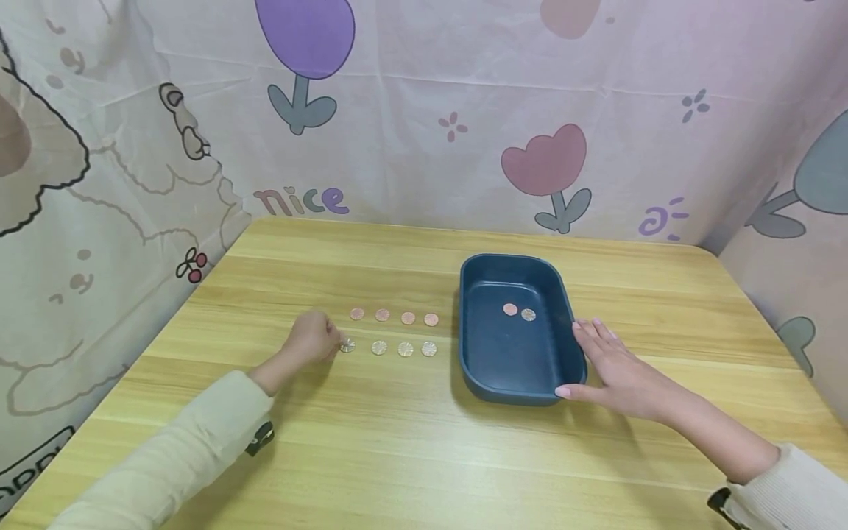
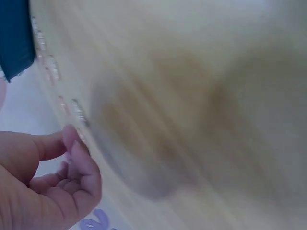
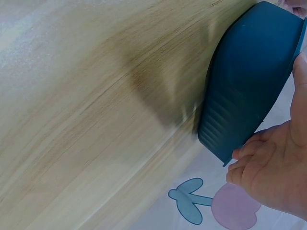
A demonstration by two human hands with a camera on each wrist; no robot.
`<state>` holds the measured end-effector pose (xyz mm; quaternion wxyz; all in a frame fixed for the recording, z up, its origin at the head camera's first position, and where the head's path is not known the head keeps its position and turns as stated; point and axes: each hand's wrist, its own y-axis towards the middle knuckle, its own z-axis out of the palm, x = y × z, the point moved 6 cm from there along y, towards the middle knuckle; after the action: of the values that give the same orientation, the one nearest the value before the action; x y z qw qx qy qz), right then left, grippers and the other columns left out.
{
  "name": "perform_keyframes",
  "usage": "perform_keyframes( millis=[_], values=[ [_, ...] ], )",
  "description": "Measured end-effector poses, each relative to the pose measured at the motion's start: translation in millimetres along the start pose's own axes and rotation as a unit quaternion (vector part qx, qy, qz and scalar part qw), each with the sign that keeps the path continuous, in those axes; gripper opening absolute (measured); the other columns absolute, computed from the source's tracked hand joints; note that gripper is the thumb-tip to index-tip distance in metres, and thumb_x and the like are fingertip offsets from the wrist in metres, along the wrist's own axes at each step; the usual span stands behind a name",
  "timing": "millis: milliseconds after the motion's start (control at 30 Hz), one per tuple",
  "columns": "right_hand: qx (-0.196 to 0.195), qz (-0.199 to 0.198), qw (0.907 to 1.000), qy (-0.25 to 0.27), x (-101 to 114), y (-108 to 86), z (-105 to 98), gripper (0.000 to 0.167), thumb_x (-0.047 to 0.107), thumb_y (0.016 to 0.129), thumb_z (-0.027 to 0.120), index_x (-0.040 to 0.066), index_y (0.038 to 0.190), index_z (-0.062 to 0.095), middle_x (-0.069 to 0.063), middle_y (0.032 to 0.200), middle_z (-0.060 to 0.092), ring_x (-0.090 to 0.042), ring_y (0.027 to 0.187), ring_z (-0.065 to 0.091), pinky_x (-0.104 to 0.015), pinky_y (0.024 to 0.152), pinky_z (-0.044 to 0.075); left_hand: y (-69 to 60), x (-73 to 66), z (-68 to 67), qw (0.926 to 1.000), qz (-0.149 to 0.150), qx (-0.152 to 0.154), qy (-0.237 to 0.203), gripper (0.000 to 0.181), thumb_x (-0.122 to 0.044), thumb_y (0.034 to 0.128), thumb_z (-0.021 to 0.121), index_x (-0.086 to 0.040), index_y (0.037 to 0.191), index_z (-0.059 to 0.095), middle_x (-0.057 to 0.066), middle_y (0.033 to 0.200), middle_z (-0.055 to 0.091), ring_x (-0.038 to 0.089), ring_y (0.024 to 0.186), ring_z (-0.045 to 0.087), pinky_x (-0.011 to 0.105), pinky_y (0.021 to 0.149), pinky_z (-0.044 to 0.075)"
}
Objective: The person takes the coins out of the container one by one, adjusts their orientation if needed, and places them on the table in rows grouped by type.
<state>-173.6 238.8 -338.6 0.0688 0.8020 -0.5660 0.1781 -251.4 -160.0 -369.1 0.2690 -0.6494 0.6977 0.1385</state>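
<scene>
Two rows of small round coins lie on the table left of a dark blue box: copper-coloured coins (image 1: pixel 382 315) in the far row, pale gold ones (image 1: pixel 405 349) in the near row. At the near row's left end, my left hand (image 1: pixel 310 338) pinches a pale gold coin (image 1: pixel 347 344); in the left wrist view, thumb and forefinger of the left hand (image 2: pixel 57 177) meet at their tips. Spread along the box's right side, my right hand (image 1: pixel 619 372) rests straight fingers and thumb on the rim. A copper coin (image 1: pixel 510 309) and a pale gold coin (image 1: pixel 528 315) lie inside the box (image 1: pixel 523 397).
The wooden table (image 1: pixel 397 456) ends at the back against a patterned cloth (image 1: pixel 411 147), which also hangs along the left and right sides. Between the left hand and the box runs the line of coins. The box walls stand well above the coins.
</scene>
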Motion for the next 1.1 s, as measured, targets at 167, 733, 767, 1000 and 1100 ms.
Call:
perform_keyframes(
  millis=[167,733,767,1000,1100],
  values=[
    [0.001,0.000,1.0000,0.002,-0.2,-0.5,-1.2,0.104,0.059,0.077,0.063,-0.007,0.144,0.018,-0.030,0.150,0.017,-0.047,0.139,0.007,-0.066,0.104,0.018,3.6,-24.4,-6.3,0.9971,0.056,-0.038,-0.034,0.022,-0.008,0.0908,0.056,0.007,0.076,0.060,0.011,0.061,0.059,0.013,0.049,0.052,0.016,0.045,0.043],
    [0.002,-0.004,1.0000,0.008,0.1,-0.7,-0.2,0.104,0.059,0.077,0.063,-0.007,0.144,0.018,-0.029,0.150,0.016,-0.046,0.139,0.006,-0.066,0.104,0.018,19.3,-124.1,21.8,0.9746,0.132,-0.018,-0.180,0.015,-0.012,0.0885,0.062,0.003,0.087,0.063,0.018,0.078,0.066,0.031,0.070,0.066,0.017,0.052,0.046],
    [0.002,-0.004,1.0000,0.008,0.2,-0.5,0.1,0.104,0.059,0.077,0.063,-0.007,0.144,0.018,-0.029,0.150,0.016,-0.046,0.139,0.006,-0.066,0.104,0.018,20.6,-129.0,24.2,0.9734,0.134,-0.018,-0.185,0.015,-0.012,0.0884,0.062,0.003,0.087,0.064,0.017,0.077,0.066,0.031,0.071,0.066,0.016,0.051,0.045],
    [0.007,0.003,0.9999,0.012,-0.3,-1.2,0.8,0.107,0.062,0.076,0.062,-0.007,0.144,0.018,-0.028,0.151,0.015,-0.046,0.140,0.004,-0.066,0.105,0.016,30.9,-160.6,42.0,0.9644,0.178,-0.022,-0.195,0.014,-0.012,0.0881,0.063,0.002,0.085,0.064,0.012,0.069,0.064,0.026,0.063,0.065,0.016,0.048,0.042],
    [0.008,0.002,0.9999,0.013,0.3,-1.5,0.7,0.107,0.062,0.076,0.062,-0.008,0.144,0.018,-0.029,0.151,0.014,-0.046,0.140,0.004,-0.066,0.105,0.016,35.0,-172.4,50.8,0.9629,0.194,-0.018,-0.187,0.014,-0.012,0.0888,0.062,0.002,0.085,0.064,0.011,0.070,0.063,0.027,0.065,0.065,0.016,0.049,0.044]
  ],
)
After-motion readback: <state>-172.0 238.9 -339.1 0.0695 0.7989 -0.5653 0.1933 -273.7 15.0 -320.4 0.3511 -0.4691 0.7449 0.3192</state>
